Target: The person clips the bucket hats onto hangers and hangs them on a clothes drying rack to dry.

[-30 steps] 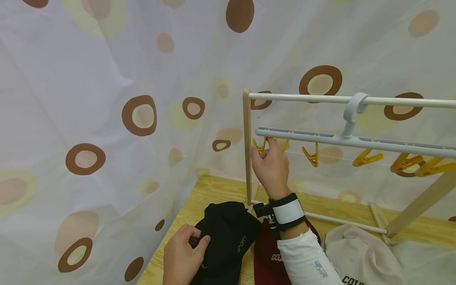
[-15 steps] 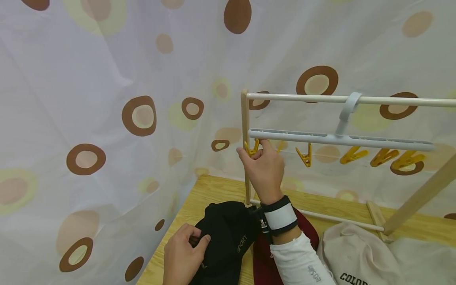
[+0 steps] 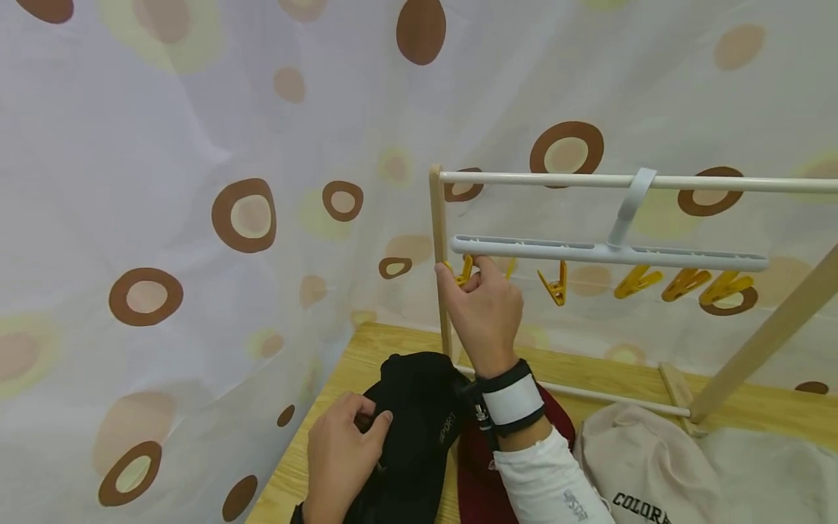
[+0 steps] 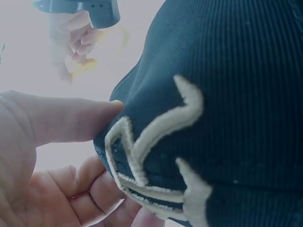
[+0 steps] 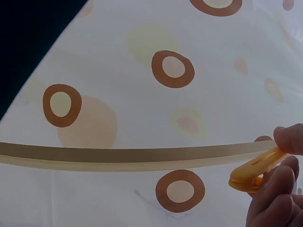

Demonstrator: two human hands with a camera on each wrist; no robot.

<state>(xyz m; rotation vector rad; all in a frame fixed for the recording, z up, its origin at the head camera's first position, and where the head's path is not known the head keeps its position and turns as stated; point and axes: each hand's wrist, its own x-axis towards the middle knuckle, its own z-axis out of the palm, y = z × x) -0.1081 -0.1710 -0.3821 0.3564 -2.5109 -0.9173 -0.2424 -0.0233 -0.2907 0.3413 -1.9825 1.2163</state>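
My left hand [image 3: 343, 451] pinches the edge of a black cap [image 3: 419, 393] marked SPORT, thumb on one side and fingers underneath. The left wrist view shows ribbed dark fabric with pale embroidery [image 4: 165, 127] close to the thumb. Up at the left end of a pale blue clip hanger [image 3: 556, 251], my right hand [image 3: 487, 313] pinches a yellow clip [image 5: 248, 175] between thumb and fingers. Its fingertips are right under the hanger bar. Several more yellow clips [image 3: 556, 285] hang along the bar to the right.
The hanger hooks over the white rail [image 3: 543, 178] of a wooden-ended rack [image 3: 440, 255]. Beneath my right arm lies a dark red cap [image 3: 474, 480]. A beige cap [image 3: 644, 451] and a pale grey cap [image 3: 772, 466] lie further right on the wooden table [image 3: 347, 378]. A spotted curtain [image 3: 196, 393] surrounds it.
My right hand has shifted slightly left, its thumb now at the outer side of the end clip. The hanger has swung round on the rail. My left hand and the black cap have risen a little.
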